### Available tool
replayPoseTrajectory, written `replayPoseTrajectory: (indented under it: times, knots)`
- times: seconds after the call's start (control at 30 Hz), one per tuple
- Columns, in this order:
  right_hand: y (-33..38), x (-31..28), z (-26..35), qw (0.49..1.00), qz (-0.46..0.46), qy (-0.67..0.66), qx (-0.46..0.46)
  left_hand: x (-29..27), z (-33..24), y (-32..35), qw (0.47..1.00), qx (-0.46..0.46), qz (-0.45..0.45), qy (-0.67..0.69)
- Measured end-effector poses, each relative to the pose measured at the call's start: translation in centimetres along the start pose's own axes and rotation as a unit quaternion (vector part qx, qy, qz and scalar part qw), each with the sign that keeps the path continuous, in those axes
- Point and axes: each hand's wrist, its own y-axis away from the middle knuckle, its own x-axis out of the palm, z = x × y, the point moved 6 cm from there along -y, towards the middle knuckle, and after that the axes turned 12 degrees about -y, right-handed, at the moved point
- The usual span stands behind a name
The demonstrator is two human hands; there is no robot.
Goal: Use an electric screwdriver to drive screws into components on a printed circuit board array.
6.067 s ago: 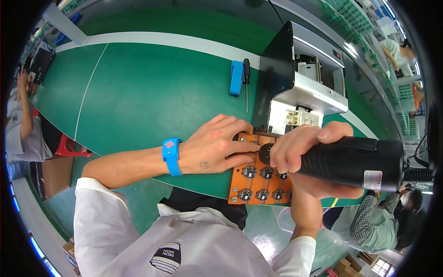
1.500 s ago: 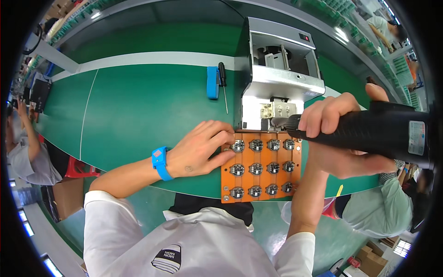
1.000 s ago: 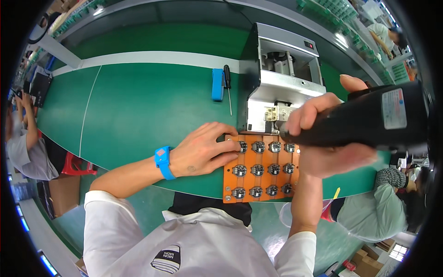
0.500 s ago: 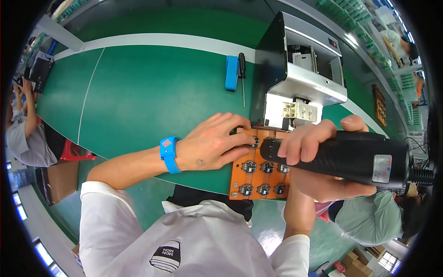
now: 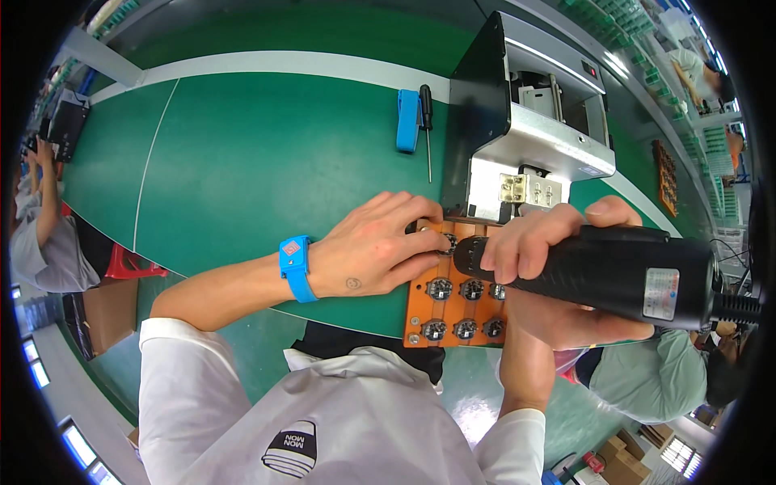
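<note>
- Orange fixture board (image 5: 454,311) at near edge of green surface (image 5: 267,162), just before grey machine (image 5: 525,121).
- Round dark parts seated in all visible sockets; fastened or not, cannot tell.
- Left hand (image 5: 372,250) flat, fingers spread, pressing board's top-left part.
- Right hand (image 5: 550,267) wrapped tight round black power driver (image 5: 614,271), over top row.
- Beyond: blue block (image 5: 408,120), screwdriver (image 5: 426,121).

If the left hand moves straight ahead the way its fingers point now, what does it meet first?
The left hand points rightward across the orange fixture board. It would probably first meet the black electric screwdriver tip held by the right hand, though depth is unclear.
</note>
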Motion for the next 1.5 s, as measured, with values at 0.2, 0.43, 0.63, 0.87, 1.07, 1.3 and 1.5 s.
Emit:
replayPoseTrajectory:
  times: [0.2,0.43,0.63,0.87,1.07,1.3,1.5]
  knots:
    - [0.3,0.4,0.2,1.0,0.011,0.021,-0.001,-0.1,0.2,0.0,1.0,-0.001,0.0,0.014]
    - [1.2,1.0,-0.2,0.997,0.056,0.046,0.03,-0.1,0.0,0.1,0.999,0.002,-0.008,0.035]
    - [1.5,0.9,-1.5,0.991,0.044,0.103,0.073,0.1,0.1,0.2,0.999,0.004,-0.005,0.034]
    - [0.3,1.5,0.2,0.992,-0.021,0.118,0.041,0.1,-0.1,0.3,1.0,0.007,-0.007,0.017]
    - [-2.2,1.0,6.5,0.99,-0.003,0.022,-0.139,0.2,-0.5,0.5,1.0,-0.004,-0.014,0.009]
    - [-4.0,-1.9,6.9,0.982,-0.03,0.057,-0.177,-1.4,-3.0,2.2,1.0,-0.027,-0.008,-0.011]
    - [-3.3,-2.0,6.7,0.985,-0.003,0.049,-0.168,1.1,-6.8,5.4,0.996,-0.086,0.002,-0.037]
